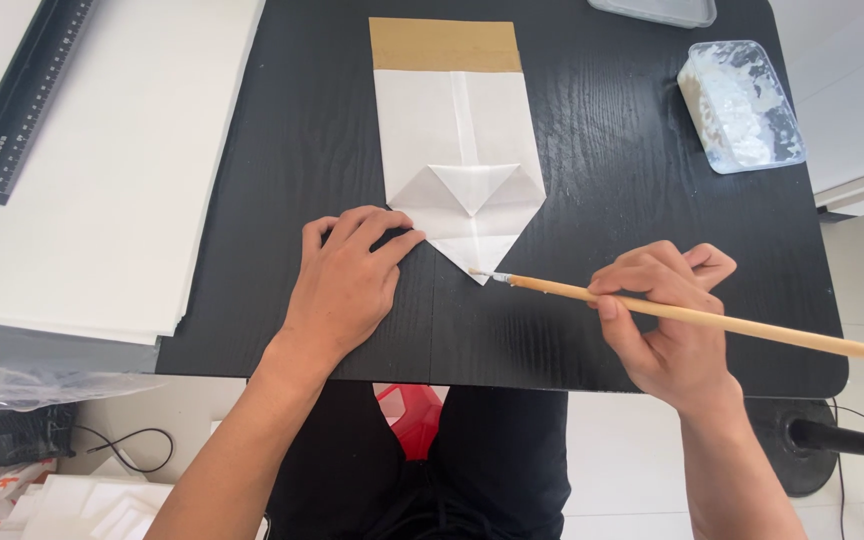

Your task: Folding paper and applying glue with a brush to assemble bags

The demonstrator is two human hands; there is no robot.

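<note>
The left hand [347, 285] lies flat, fingers spread, pinning the folded white paper bag [459, 160] on the black surface [602, 180]. The right hand [664, 325] pinches a wooden brush [702, 318], tip touching the bag's point; its far end runs out of view.

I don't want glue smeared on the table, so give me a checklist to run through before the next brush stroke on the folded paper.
1. Left hand flat, fingertips on the folded paper's left edge: ok.
2. Right hand grips the brush: ok.
3. Brush tip on the paper's bottom point, not the black table: ok.
4. Paste container open and in reach: ok.
5. Enough paste on the bristles: cannot tell.
</note>
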